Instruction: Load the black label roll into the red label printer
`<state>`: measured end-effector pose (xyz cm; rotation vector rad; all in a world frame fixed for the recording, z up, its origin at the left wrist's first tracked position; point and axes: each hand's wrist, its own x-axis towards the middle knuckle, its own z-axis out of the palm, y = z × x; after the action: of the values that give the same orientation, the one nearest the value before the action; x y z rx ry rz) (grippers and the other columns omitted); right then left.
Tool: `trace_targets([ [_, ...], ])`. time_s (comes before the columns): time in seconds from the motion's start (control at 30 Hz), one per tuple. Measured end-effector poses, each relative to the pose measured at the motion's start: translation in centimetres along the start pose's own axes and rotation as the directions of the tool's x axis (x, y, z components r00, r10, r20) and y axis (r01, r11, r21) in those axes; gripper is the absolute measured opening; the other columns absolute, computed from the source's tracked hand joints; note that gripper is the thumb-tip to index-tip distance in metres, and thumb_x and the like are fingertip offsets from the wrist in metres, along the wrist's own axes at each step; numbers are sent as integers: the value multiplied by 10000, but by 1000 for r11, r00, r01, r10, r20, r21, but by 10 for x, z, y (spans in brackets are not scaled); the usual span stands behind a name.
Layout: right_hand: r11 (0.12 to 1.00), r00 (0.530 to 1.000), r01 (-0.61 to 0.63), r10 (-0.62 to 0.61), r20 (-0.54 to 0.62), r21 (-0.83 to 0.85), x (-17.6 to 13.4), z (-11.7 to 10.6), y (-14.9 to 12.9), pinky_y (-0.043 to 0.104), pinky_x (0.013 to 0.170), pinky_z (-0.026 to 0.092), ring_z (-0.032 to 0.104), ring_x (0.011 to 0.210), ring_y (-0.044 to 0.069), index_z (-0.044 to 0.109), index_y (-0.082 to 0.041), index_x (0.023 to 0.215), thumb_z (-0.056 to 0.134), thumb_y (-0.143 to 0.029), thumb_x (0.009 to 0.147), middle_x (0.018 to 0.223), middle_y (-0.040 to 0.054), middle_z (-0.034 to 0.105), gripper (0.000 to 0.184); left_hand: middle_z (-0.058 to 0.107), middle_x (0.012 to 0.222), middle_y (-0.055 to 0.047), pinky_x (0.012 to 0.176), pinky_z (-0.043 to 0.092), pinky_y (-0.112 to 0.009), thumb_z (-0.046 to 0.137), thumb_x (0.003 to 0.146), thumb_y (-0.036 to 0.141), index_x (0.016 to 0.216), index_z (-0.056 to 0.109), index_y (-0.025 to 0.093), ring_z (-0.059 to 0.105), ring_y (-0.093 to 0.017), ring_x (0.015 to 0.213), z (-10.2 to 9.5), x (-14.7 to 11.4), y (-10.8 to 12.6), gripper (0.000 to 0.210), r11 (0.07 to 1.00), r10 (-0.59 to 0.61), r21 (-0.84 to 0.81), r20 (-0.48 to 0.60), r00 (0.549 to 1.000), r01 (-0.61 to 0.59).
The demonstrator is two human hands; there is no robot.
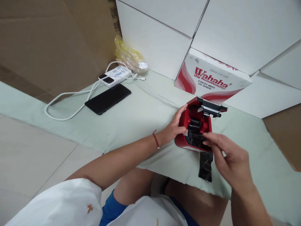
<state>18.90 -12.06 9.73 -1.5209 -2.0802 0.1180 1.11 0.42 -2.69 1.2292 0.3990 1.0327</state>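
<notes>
Machine [181,142], red, lid [213,106] raised, is gripped by the left hand [172,129], thumb inside, fingers outside. Right fingers [213,138] pinch dark film [197,138] (glossy, creased); keep it flat.

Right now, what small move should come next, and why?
Perhaps ease the black ribbon straight with the right hand: its creased end trails past the front of the red device, which has its lid open and the left hand bracing its side.
</notes>
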Motion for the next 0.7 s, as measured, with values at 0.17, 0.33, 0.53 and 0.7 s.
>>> trace_targets([
  [0.17,894,921,-110,256,292,-435,71,9,20,405,708,583,799,872,307,795,-276,1197,595,-224,976,1075,96,837,302,302,1764,-33,1287,356,-539,674,677,225,1657,262,380,331,-339,1611,0,2,-5,1075,996,-63,-70,-27,998,61],
  [0.33,792,831,-36,363,423,-609,107,35,20,383,606,496,775,797,345,798,-212,1044,681,-191,884,955,185,818,199,290,1769,-51,1367,192,-539,699,663,215,1645,308,347,246,-333,1656,-3,2,-3,1066,999,-42,20,-42,998,43],
  [0.53,846,863,-80,323,388,-527,91,17,13,343,632,502,749,805,272,701,-239,1074,688,-196,868,986,111,819,210,326,1748,-69,1335,280,-540,688,677,213,1651,300,332,300,-337,1627,-3,1,-2,1056,999,-48,10,-31,998,48],
  [0.7,964,925,-236,260,278,-118,45,-76,28,314,482,485,591,529,185,725,-317,1116,676,-597,940,759,-10,742,334,404,1685,-71,1150,491,-486,671,704,231,1649,309,343,445,-334,1499,-3,1,-6,1018,997,-68,-26,-33,997,68],
])
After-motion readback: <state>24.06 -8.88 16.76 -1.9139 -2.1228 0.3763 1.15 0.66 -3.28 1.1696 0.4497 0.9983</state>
